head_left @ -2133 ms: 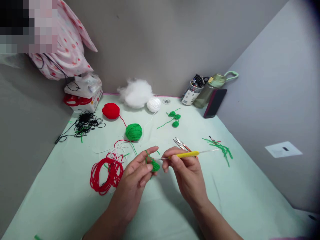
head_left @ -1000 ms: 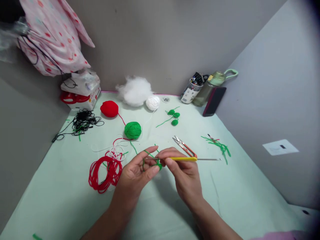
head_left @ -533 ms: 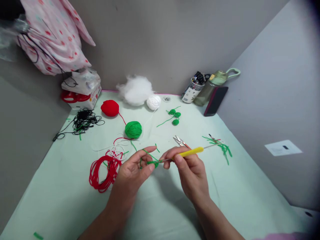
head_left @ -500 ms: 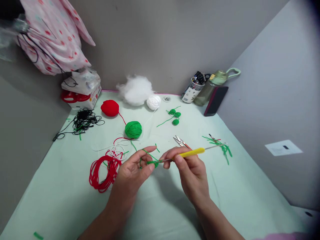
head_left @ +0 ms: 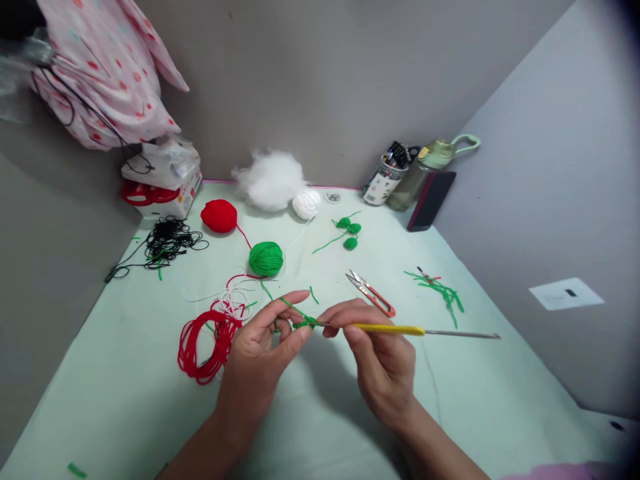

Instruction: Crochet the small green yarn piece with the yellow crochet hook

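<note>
My left hand (head_left: 265,340) pinches a small green crochet piece (head_left: 304,323) between thumb and fingers. Green yarn runs over its raised index finger and back to the green yarn ball (head_left: 266,259). In my right hand (head_left: 383,353) is a crochet hook (head_left: 395,329) with a yellow handle, held like a pen and lying nearly level. One metal end of the hook meets the green piece; the other sticks out to the right. Orange-handled thread snips (head_left: 371,292) lie just beyond my right hand.
A red yarn hank (head_left: 209,347) lies left of my hands. Farther back are a red yarn ball (head_left: 219,217), white stuffing (head_left: 273,180), a white yarn ball (head_left: 307,203) and small green crocheted pieces (head_left: 351,244). Green yarn scraps (head_left: 445,292) lie right; a bottle (head_left: 413,183) stands behind.
The hook has swung from slanting upward to nearly level, its free end lower and farther right. More of the thread snips shows. My left hand has barely moved.
</note>
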Tool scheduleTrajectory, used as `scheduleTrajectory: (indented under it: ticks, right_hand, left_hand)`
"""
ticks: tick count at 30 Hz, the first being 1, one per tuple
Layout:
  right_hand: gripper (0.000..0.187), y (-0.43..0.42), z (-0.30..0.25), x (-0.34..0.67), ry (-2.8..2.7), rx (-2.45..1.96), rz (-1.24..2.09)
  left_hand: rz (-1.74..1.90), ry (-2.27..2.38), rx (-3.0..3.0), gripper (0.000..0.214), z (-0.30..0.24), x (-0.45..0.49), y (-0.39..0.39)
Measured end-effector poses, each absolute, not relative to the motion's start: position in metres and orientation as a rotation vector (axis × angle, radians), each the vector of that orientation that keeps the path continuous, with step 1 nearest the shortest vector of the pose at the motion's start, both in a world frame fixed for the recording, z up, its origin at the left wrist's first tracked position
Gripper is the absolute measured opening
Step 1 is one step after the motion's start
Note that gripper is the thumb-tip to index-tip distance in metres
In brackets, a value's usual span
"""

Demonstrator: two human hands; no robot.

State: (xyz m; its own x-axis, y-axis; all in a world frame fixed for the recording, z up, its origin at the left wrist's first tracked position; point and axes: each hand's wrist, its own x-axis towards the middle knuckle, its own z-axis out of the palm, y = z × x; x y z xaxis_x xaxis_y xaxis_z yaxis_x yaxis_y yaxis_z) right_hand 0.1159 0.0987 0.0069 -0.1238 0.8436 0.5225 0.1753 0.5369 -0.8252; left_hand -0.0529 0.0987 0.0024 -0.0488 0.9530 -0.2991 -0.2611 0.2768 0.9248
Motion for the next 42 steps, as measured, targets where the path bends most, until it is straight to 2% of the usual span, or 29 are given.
scheduleTrajectory:
  ticks: [12,15,17,19,23,26,28,32,37,39,42]
  right_hand:
    - [0.028,0.099,0.01,0.116,-1.886,-0.884,0.453]
    - [0.03,0.094,0.001,0.116,-1.954,-0.927,0.309]
    - [0.039,0.09,-0.004,0.117,-1.962,-0.963,0.266]
    - [0.045,0.088,-0.006,0.118,-1.927,-0.974,0.318]
    - [0.027,0.096,0.001,0.118,-1.621,-0.928,0.612]
    - [0.02,0.104,0.005,0.115,-1.314,-0.898,0.9]
    - [0.019,0.107,0.006,0.112,-1.262,-0.877,0.978]
    - [0.023,0.102,0.004,0.108,-1.478,-0.927,0.802]
    - [0.036,0.094,0.005,0.11,-1.81,-0.966,0.377]
    - [0.035,0.096,0.007,0.112,-1.788,-0.985,0.395]
    - [0.024,0.103,0.009,0.114,-1.556,-0.984,0.688]
  left_hand:
    - [1.303,1.416,1.026,0.029,0.015,-0.044,0.094]
    - [1.268,1.304,0.805,0.038,0.017,-0.041,0.093]
    - [1.158,1.114,0.568,0.05,0.016,-0.042,0.094]
    - [1.035,0.951,0.393,0.056,0.016,-0.047,0.097]
    - [1.014,0.854,0.315,0.049,0.015,-0.057,0.103]
    - [1.061,0.862,0.358,0.044,0.014,-0.059,0.104]
    - [1.056,0.882,0.415,0.041,0.013,-0.056,0.102]
    - [1.085,0.889,0.481,0.038,0.01,-0.047,0.098]
    - [1.072,0.893,0.391,0.055,0.01,-0.043,0.1]
    - [1.006,0.856,0.33,0.056,0.011,-0.044,0.101]
    - [0.983,0.849,0.317,0.057,0.013,-0.045,0.1]
